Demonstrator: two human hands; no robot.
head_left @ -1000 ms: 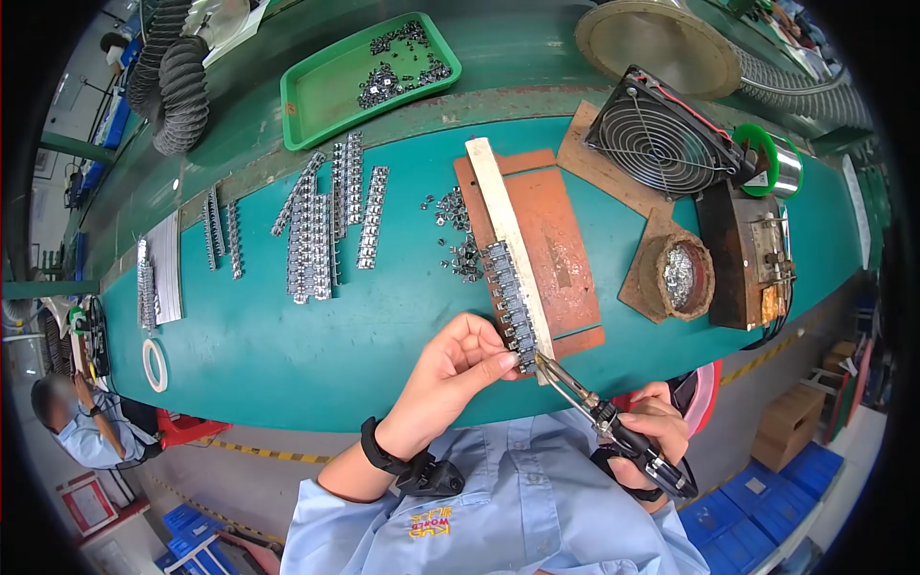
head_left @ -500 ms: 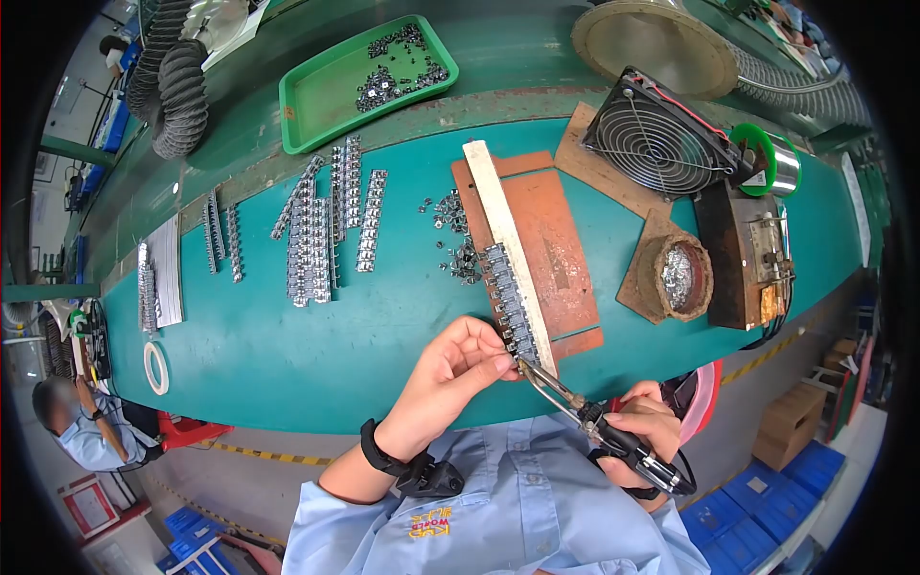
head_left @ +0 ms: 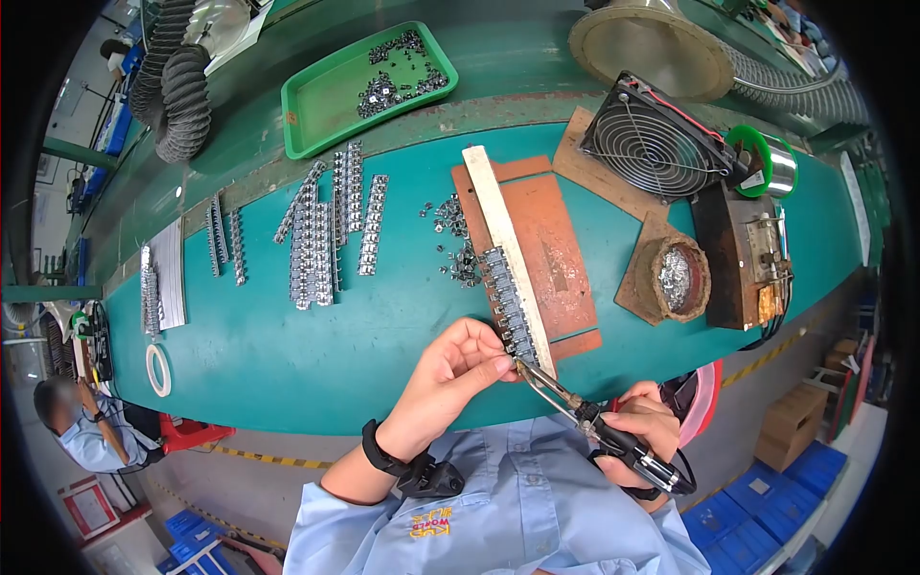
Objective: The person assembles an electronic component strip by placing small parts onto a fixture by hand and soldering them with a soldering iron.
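My right hand [head_left: 648, 427] is wrapped round a black-handled soldering iron [head_left: 623, 443] with a thin metal tube alongside its shaft. The iron's tip meets the near end of a row of small metal-and-grey components [head_left: 509, 299]. This row lies along a pale straight bar [head_left: 495, 206], which rests slantwise on a reddish-brown board [head_left: 548, 235]. My left hand [head_left: 450, 369] is closed, thumb and fingertips pinched at that same near end, right beside the tip. Whatever sits between those fingertips is too small to make out.
Loose small metal parts [head_left: 460, 259] lie left of the board. Further left are several component strips [head_left: 311, 244] and a tape roll [head_left: 158, 370]. A green tray [head_left: 321, 110] stands behind. At right are a fan [head_left: 656, 139], a solder-splashed pot [head_left: 682, 278], a solder spool [head_left: 781, 165] and a metal box [head_left: 728, 254].
The whole view has shifted very slightly. Both hands, the soldering iron and the component row keep practically the same positions.
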